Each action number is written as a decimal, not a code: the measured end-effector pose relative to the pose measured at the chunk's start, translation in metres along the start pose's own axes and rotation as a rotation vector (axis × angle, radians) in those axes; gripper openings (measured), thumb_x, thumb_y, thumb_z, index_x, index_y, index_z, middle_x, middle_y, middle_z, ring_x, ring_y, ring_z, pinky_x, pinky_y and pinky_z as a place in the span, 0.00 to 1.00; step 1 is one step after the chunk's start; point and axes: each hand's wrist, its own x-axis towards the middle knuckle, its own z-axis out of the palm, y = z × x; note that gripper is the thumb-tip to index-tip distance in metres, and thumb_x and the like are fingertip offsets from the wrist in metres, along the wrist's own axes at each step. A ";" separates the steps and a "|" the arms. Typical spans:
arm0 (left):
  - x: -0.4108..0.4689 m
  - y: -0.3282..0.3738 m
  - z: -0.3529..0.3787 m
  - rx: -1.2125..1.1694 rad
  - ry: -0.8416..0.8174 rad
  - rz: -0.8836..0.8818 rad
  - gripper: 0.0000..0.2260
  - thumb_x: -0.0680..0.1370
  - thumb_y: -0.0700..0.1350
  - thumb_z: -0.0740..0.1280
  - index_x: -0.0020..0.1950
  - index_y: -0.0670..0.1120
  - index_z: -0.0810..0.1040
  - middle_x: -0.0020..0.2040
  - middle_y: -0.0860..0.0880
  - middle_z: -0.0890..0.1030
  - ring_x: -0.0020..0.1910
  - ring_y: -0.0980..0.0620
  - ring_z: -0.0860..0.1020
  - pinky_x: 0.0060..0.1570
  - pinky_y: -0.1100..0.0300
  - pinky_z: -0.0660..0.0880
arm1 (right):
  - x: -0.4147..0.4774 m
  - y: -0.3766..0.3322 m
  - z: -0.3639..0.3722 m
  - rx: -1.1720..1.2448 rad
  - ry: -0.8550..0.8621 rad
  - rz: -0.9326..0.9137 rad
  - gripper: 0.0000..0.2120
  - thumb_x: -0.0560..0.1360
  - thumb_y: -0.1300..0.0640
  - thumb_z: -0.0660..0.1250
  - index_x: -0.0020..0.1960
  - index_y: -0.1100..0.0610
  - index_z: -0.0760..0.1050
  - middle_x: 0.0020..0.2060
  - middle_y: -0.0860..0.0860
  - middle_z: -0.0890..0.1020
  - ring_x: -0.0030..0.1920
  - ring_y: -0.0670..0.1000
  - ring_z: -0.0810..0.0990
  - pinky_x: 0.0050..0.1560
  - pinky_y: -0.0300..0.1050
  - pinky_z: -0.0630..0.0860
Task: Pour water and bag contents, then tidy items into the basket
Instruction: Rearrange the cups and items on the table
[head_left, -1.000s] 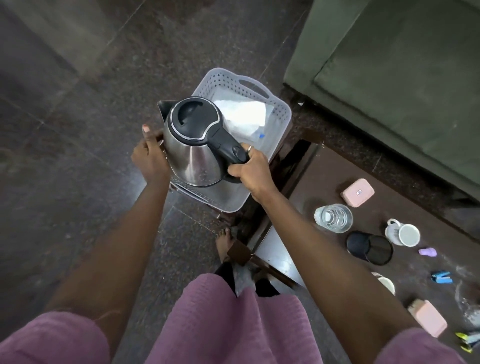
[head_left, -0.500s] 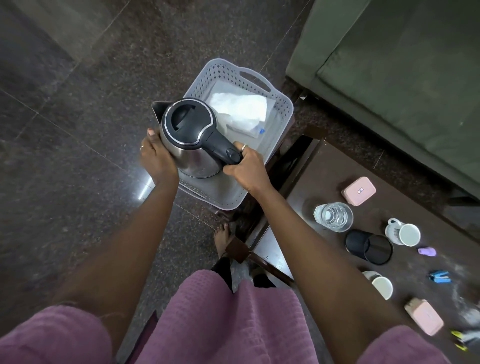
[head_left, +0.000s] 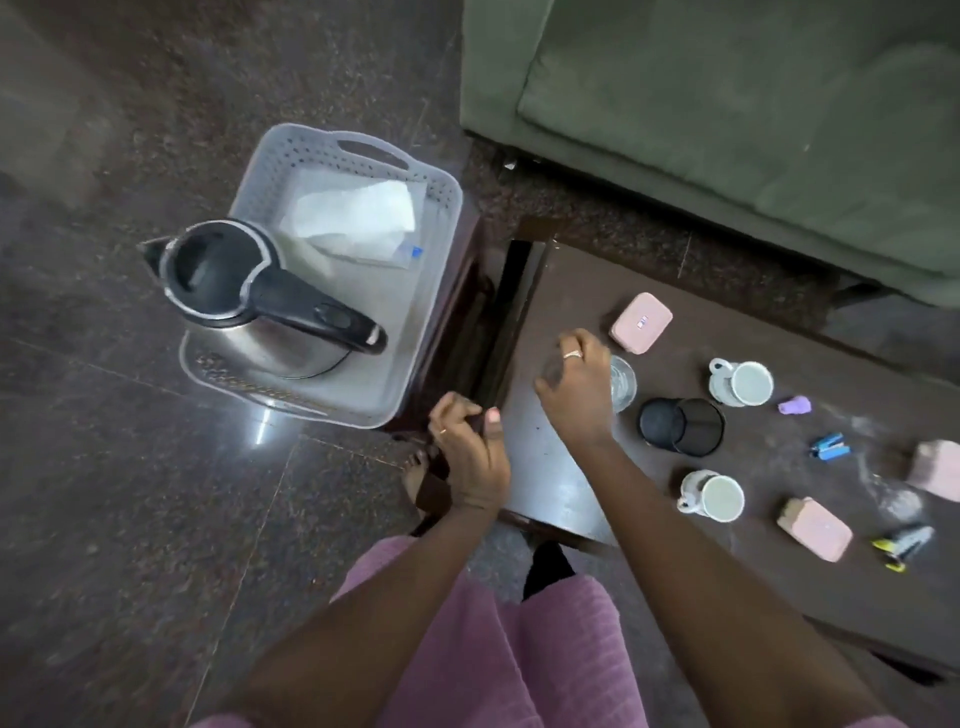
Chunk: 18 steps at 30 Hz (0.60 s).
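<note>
A green fabric sofa (head_left: 727, 104) sits beyond the dark, glossy wooden table (head_left: 561, 467), the landmark here. Left of the table, a pale perforated plastic basket (head_left: 441, 208) holds a steel kettle (head_left: 260, 296) with a black lid and handle, beside a clear bag (head_left: 358, 218) with white contents. The left hand (head_left: 472, 452) hangs at the table's near-left corner, fingers curled, holding nothing. The right hand (head_left: 576, 384) hovers over the tabletop, loosely open, at a clear glass (head_left: 623, 379). No writing is legible.
</note>
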 end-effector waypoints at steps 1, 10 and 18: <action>-0.003 0.001 0.014 -0.010 -0.094 -0.007 0.15 0.76 0.46 0.58 0.44 0.33 0.72 0.48 0.32 0.73 0.48 0.33 0.72 0.53 0.52 0.67 | 0.004 0.018 -0.001 -0.096 -0.041 0.080 0.28 0.67 0.56 0.72 0.65 0.60 0.70 0.65 0.60 0.69 0.65 0.63 0.67 0.65 0.54 0.65; 0.005 -0.018 0.104 0.092 -0.398 -0.191 0.14 0.81 0.41 0.58 0.66 0.38 0.69 0.62 0.39 0.76 0.63 0.44 0.74 0.66 0.54 0.67 | 0.029 0.102 0.019 -0.364 -0.424 0.142 0.41 0.66 0.50 0.75 0.72 0.40 0.55 0.73 0.59 0.54 0.69 0.67 0.58 0.64 0.64 0.66; -0.028 -0.006 0.154 0.094 -0.104 -0.226 0.12 0.82 0.43 0.57 0.62 0.42 0.72 0.55 0.43 0.81 0.54 0.47 0.78 0.48 0.68 0.66 | 0.031 0.132 -0.019 -0.171 -0.404 -0.057 0.36 0.66 0.60 0.72 0.69 0.43 0.61 0.62 0.58 0.62 0.57 0.64 0.66 0.53 0.59 0.75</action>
